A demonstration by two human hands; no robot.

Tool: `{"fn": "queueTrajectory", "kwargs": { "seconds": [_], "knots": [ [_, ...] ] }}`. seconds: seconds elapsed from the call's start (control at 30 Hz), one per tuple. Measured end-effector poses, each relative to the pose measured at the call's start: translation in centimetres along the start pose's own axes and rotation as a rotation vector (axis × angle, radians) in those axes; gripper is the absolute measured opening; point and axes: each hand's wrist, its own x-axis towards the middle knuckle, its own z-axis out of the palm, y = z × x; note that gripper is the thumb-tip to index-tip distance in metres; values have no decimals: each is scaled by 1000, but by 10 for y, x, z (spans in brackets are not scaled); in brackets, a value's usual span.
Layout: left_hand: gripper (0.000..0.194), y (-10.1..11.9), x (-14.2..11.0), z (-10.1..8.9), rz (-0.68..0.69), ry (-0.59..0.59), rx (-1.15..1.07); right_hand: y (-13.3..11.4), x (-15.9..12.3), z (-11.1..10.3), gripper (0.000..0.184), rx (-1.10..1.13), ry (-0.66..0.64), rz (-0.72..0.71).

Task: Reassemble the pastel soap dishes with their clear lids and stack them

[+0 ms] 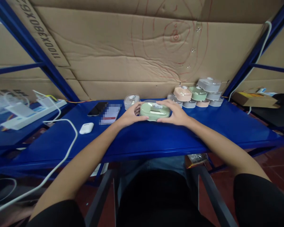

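Green case (154, 111) in both hands (130, 116) (178, 114), room before table's front edge (153, 152)

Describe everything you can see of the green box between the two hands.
The green box is pale green, oblong and round-cornered, and looks like plastic, with a glossy, seemingly clear cover that appears shut. A pale label sits on it, with a narrow slot-like mark below. Its long side runs left to right across the view. The left hand grips one end, the right hand the other. It is over the blue table; whether it touches the surface is unclear.
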Motion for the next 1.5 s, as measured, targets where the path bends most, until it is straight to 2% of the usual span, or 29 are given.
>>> {"fn": "queueTrajectory", "kwargs": {
  "seconds": [0.1,0.2,0.27,0.33,0.4,0.5,0.7,0.83,1.0,1.1,1.17,1.23,1.33,1.4,1.5],
  "knots": [
    [86,-4,0,-4,75,161,190,2,3,-25,91,-169,221,58],
    [79,-10,3,-11,143,273,570,18,7,-59,85,-424,473,336],
    [77,-15,7,-17,138,284,767,35,12,-81,80,-531,563,523],
    [80,-21,11,-19,86,278,885,54,18,-96,76,-571,550,621],
    [79,-27,15,-18,30,258,955,69,26,-103,73,-603,523,704],
    [75,-32,15,-15,-26,232,1005,82,36,-99,68,-664,492,800],
    [78,-34,14,-15,-55,228,982,86,40,-83,69,-791,433,877],
    [79,-35,16,-16,-38,245,961,94,36,-80,73,-834,456,855],
    [74,-25,11,-8,-21,221,966,107,28,-82,80,-762,514,691],
    [67,-13,4,-3,26,193,941,103,20,-83,80,-708,545,620],
    [57,-5,-1,0,59,218,880,92,15,-81,77,-692,546,562],
    [52,0,-4,3,74,299,827,75,12,-73,70,-664,524,461],
    [73,0,-5,7,38,392,800,43,14,-49,64,-582,433,293],
    [93,-4,-5,9,-49,341,782,25,17,-28,62,-490,321,216],
    [103,-9,-4,9,-127,201,697,7,18,1,70,-346,156,105]
  ]
}}
